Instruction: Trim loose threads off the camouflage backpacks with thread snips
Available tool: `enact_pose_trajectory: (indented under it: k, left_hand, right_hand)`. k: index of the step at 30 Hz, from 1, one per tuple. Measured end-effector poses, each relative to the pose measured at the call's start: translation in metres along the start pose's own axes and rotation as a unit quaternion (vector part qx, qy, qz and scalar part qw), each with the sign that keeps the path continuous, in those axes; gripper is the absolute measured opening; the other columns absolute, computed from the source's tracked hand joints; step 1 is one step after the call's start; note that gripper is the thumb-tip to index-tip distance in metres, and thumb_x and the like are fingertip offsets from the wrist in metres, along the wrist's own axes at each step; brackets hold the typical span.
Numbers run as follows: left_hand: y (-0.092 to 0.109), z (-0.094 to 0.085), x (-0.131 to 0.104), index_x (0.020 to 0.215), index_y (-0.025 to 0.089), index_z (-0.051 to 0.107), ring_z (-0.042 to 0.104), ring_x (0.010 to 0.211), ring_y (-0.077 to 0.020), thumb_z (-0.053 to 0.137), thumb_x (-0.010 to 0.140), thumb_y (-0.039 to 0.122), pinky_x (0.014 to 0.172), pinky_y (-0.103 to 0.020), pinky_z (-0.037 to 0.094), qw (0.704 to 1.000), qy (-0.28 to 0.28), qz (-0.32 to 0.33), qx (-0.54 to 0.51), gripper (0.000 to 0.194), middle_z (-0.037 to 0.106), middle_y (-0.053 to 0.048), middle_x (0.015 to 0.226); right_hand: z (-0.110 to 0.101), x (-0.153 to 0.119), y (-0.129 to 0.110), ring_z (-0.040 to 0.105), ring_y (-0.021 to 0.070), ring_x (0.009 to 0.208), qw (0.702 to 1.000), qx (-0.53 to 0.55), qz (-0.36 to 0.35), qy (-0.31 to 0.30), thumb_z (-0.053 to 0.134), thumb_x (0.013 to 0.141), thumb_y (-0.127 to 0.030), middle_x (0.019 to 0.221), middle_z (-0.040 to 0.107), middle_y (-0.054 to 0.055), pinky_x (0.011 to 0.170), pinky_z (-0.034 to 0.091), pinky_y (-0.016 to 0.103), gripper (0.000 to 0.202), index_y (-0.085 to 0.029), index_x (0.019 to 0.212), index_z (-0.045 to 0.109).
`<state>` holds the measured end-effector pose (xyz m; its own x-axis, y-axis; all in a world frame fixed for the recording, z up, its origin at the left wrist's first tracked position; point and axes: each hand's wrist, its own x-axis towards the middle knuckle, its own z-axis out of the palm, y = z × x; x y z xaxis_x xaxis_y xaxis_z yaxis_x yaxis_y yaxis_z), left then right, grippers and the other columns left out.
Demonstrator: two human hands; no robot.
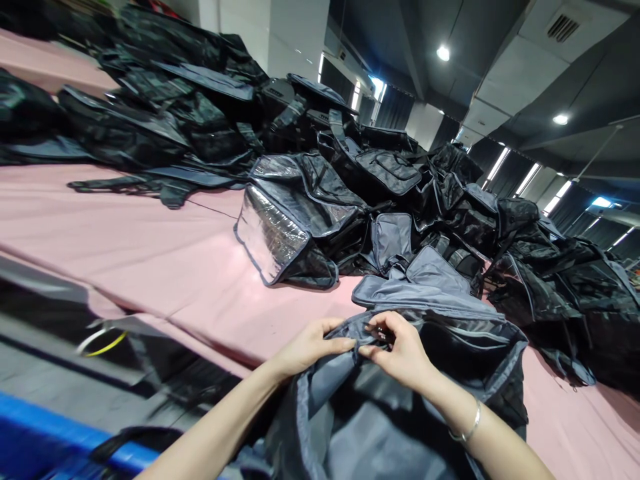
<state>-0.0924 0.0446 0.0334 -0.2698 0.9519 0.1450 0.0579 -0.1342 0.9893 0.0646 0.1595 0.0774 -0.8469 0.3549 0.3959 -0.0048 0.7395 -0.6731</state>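
An open dark camouflage bag [400, 427] with grey lining lies in front of me, its mouth facing up toward me. My left hand [323, 343] pinches the bag's far left rim between thumb and fingers. Close beside it, my right hand [400, 350] has its thumb and fingers closed at the same grey-bound edge. Something small, dark and shiny shows inside the curl of my right fingers; what it is I cannot make out. Behind both hands the bag's grey-lined flap [430, 293] is folded back onto the table.
Another bag with a silver foil-like panel [273, 233] stands on the pink-covered table [195, 267]. Piles of dark camouflage bags [380, 167] fill the back and right. At lower left is a blue bar [60, 433], below the table's edge.
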Motion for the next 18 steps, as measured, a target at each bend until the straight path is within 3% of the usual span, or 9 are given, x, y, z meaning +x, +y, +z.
enact_pose_trajectory:
  k: [4,7,11,18]
  left_hand:
    - [0.004,0.001,0.000,0.081,0.012,0.067,0.054,0.068,-0.0162,0.071,0.062,0.042,0.065,-0.025,0.043,1.000,-0.012,0.000,-0.020,0.036,0.064,-0.001,0.072]
    - [0.010,0.003,-0.002,0.078,0.012,0.066,0.051,0.063,-0.0139,0.071,0.061,0.044,0.060,-0.023,0.040,0.999,-0.023,-0.009,-0.040,0.036,0.062,0.000,0.067]
    - [0.013,0.006,-0.003,0.080,0.012,0.067,0.051,0.060,-0.0124,0.071,0.062,0.044,0.059,-0.023,0.041,0.996,-0.034,-0.034,-0.079,0.036,0.063,0.001,0.067]
    - [0.010,0.004,-0.002,0.081,0.012,0.068,0.054,0.063,-0.0138,0.074,0.061,0.040,0.063,-0.023,0.042,0.992,-0.040,-0.042,-0.111,0.035,0.066,-0.001,0.071]
  right_hand:
    - [-0.019,-0.013,-0.011,0.056,0.0168,0.084,0.996,-0.046,-0.068,-0.030,0.059,0.080,-0.026,0.095,0.060,0.004,0.074,0.046,0.028,0.023,-0.021,0.102,0.054]
    - [-0.029,-0.024,-0.011,0.056,0.0178,0.077,0.979,-0.155,-0.127,-0.028,0.046,0.089,-0.026,0.089,0.060,0.006,0.069,0.044,0.029,0.019,-0.018,0.105,0.053]
    - [-0.033,-0.033,-0.005,0.054,0.0176,0.062,0.938,-0.280,-0.203,-0.034,0.047,0.091,-0.034,0.072,0.059,0.006,0.057,0.039,0.028,0.023,-0.016,0.102,0.057]
    - [-0.032,-0.030,-0.009,0.047,0.0145,0.051,0.896,-0.339,-0.285,-0.032,0.043,0.092,-0.029,0.061,0.053,0.003,0.049,0.030,0.028,0.023,-0.015,0.092,0.062]
